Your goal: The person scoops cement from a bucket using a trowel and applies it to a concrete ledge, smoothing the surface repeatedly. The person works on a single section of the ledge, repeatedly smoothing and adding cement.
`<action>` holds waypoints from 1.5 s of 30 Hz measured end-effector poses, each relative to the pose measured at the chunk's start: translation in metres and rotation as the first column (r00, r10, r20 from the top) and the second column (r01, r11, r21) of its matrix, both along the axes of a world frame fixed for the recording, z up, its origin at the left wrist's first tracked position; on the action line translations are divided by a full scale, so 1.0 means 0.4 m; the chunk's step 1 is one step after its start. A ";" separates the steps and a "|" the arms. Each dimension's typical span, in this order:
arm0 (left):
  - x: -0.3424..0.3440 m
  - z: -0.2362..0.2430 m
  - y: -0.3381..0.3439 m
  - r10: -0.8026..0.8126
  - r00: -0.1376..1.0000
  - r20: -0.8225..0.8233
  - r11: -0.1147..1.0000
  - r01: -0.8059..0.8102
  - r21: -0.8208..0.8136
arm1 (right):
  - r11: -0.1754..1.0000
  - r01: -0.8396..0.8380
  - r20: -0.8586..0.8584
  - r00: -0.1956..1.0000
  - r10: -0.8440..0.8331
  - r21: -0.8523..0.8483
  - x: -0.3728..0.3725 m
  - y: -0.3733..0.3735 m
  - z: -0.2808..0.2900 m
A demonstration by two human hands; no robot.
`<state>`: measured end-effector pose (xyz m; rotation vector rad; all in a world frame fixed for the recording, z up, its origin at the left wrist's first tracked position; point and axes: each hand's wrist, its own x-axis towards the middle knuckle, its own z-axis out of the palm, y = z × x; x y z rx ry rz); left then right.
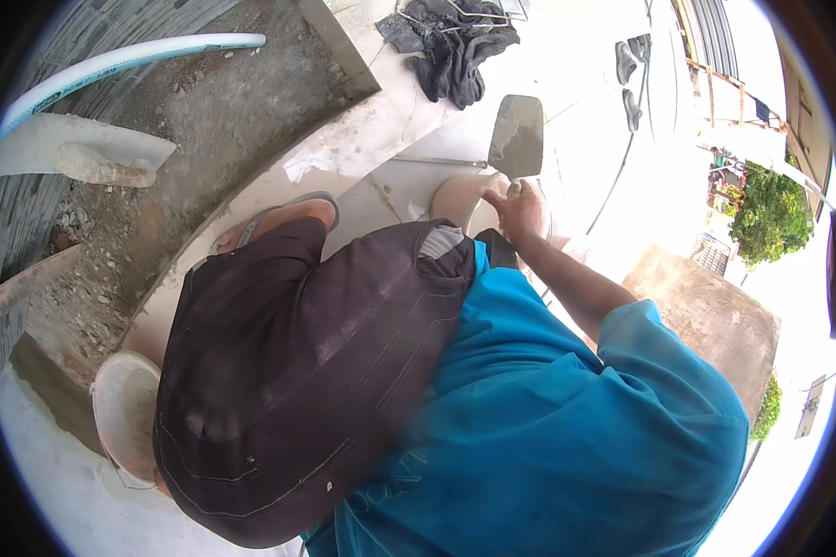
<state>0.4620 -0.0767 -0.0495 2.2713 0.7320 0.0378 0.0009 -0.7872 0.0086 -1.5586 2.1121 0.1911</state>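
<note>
My right hand (515,213) is closed round the handle of a flat trowel (515,130), whose rectangular blade is smeared with grey. Hand and handle are over a pale, round bucket (450,200), partly hidden by my hand and clothing. At the lower left, a white bucket (125,399) with a wire handle stands beside my dark-clad leg (279,371). Only a sliver of skin, apparently my left hand (162,483), shows by that bucket; its fingers are hidden.
My sandalled foot (297,218) rests by a pale ledge (195,274) bordering a rubble-strewn trough (186,121). A curved white pipe (130,56) crosses it. Dark cloths (446,56), shoes (627,65) and a cable lie on the pale floor. A dusty board (706,306) is at the right.
</note>
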 end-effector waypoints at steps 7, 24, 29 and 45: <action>-0.015 -0.027 -0.013 -0.055 0.998 0.018 0.998 0.056 -0.011 | 0.997 -0.070 0.002 0.998 0.070 0.020 -0.065 -0.036 -0.159; -0.089 -0.009 -0.006 -0.091 0.993 0.078 0.996 0.089 0.032 | 0.883 0.038 -0.129 0.985 -0.111 -0.467 -0.230 -0.413 -0.230; -0.120 -0.020 0.023 -0.090 0.992 0.087 0.995 0.086 0.051 | 0.850 0.038 -0.165 0.976 -0.145 -0.526 -0.308 -0.544 -0.224; -0.030 -0.072 0.038 -0.111 0.937 0.332 0.985 0.147 -0.086 | 0.833 -0.244 -0.291 0.951 0.105 -0.496 -0.324 -0.546 -0.184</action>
